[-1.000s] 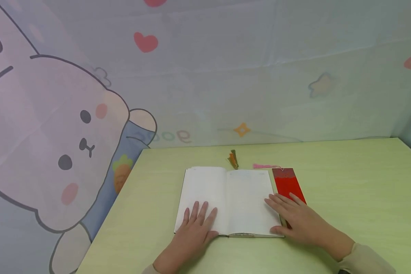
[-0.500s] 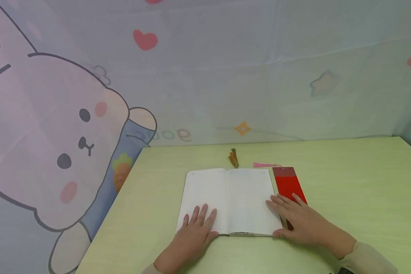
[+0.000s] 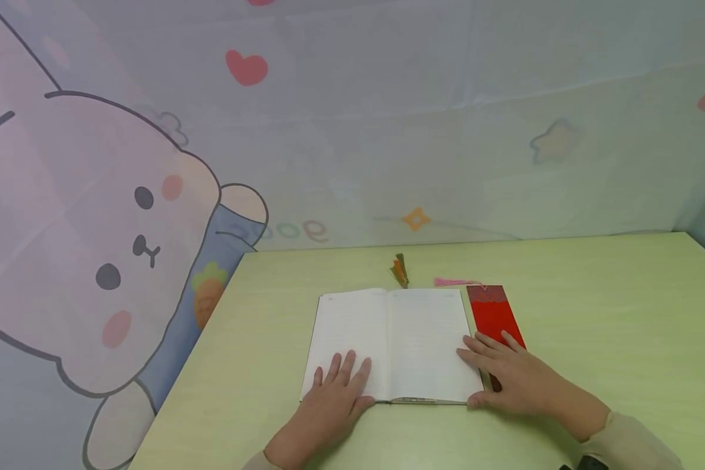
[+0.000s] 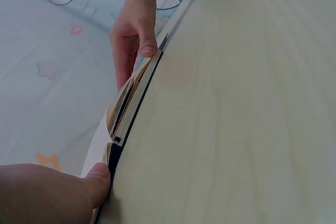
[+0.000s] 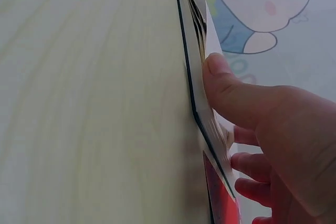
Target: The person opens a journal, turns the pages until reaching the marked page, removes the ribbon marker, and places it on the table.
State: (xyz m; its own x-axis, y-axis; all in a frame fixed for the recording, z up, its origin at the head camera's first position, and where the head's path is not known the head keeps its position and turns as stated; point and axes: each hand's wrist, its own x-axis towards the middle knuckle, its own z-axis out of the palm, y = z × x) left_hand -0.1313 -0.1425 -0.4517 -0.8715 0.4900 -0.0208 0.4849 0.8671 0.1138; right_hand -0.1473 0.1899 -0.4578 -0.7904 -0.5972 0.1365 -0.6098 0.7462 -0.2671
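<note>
A notebook (image 3: 425,339) lies open on the table, its pages white and faintly lined. My left hand (image 3: 329,408) rests on the lower left page with fingers spread and straight. Across the right page's edge lies my right hand (image 3: 514,378), its thumb near the bottom right corner. Partly under that hand is a red bookmark (image 3: 496,316) with a pink tassel (image 3: 452,282). The left wrist view shows the page block's lower edge (image 4: 139,98) bulging between both hands. In the right wrist view, my right thumb (image 5: 231,85) touches the pages' edge; the other fingers extend beyond the notebook's side.
A green and orange tassel (image 3: 399,271) lies just behind the notebook's top edge. The pale yellow-green table (image 3: 611,313) extends to both sides. Behind it hangs a printed cloth (image 3: 352,143) with a cartoon rabbit at the left.
The left page has settled flatter at its top edge. My right thumb has slid slightly outward and down toward the page corner. My left hand keeps almost the same place.
</note>
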